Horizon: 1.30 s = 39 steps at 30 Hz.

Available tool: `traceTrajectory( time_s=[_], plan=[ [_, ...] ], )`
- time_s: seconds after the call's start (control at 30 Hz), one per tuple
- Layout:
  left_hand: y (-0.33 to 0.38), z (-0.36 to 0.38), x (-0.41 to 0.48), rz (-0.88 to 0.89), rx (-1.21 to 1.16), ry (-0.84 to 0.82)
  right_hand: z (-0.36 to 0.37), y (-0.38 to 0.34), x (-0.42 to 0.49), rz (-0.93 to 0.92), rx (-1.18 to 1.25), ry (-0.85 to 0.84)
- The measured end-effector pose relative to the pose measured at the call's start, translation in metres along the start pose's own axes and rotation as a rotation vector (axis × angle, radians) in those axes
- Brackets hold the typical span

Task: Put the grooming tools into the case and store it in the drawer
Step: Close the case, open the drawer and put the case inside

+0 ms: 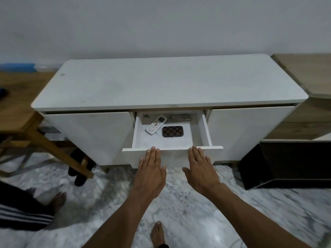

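Note:
A closed brown checkered case (172,131) lies flat inside the open white drawer (206,129), right of centre. My left hand (151,169) and my right hand (200,169) rest flat against the drawer's front panel (174,156), fingers straight and pointing up, fingertips at its top edge. Neither hand holds anything. No loose grooming tools are visible.
A white remote control (156,124) lies in the drawer left of the case, with a dark flat item (180,118) behind it. The drawer belongs to a white cabinet (161,83). A wooden table leg (53,149) stands at left, a black box (286,163) at right. My bare foot (158,233) is on the marble floor.

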State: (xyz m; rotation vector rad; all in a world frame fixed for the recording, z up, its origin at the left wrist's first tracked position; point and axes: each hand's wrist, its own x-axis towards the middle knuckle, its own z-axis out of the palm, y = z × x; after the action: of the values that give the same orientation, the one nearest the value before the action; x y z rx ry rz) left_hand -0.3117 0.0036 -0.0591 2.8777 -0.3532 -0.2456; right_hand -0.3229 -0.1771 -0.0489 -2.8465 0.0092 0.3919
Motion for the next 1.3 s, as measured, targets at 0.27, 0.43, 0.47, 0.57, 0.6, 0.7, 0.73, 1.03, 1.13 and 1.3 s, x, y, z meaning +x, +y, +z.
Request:
traceTrajectory(
  time_s=[0.27, 0.43, 0.47, 0.57, 0.6, 0.7, 0.73, 1.03, 1.13, 1.3],
  plan=[
    [-0.002, 0.001, 0.026, 0.008, -0.045, -0.006, -0.011, 0.004, 0.021, -0.005, -0.003, -0.026],
    [-0.007, -0.007, 0.055, 0.030, -0.022, 0.024, -0.024, 0.005, 0.049, -0.008, -0.018, -0.002],
    [-0.008, -0.008, 0.062, 0.033, -0.020, 0.034, -0.027, 0.005, 0.056, -0.009, -0.023, 0.006],
    [-0.012, -0.011, 0.085, 0.032, -0.034, 0.077, -0.034, 0.004, 0.077, 0.009, -0.007, 0.030],
    [-0.012, -0.012, 0.094, 0.030, -0.035, 0.086, -0.037, 0.003, 0.085, 0.011, -0.008, 0.036],
    [-0.016, -0.017, 0.117, 0.028, -0.040, 0.076, -0.044, 0.003, 0.108, 0.017, -0.024, 0.041],
    [-0.017, -0.018, 0.124, 0.033, -0.044, 0.077, -0.046, 0.003, 0.115, 0.020, -0.024, 0.039],
    [-0.028, -0.023, 0.180, 0.070, -0.054, 0.107, -0.059, 0.007, 0.171, 0.014, -0.039, 0.024],
    [-0.026, -0.022, 0.190, 0.028, -0.076, 0.113, -0.064, 0.009, 0.181, -0.010, -0.049, 0.054],
    [-0.026, -0.019, 0.191, 0.028, -0.063, 0.110, -0.060, 0.012, 0.181, -0.025, -0.023, 0.042]
  ],
)
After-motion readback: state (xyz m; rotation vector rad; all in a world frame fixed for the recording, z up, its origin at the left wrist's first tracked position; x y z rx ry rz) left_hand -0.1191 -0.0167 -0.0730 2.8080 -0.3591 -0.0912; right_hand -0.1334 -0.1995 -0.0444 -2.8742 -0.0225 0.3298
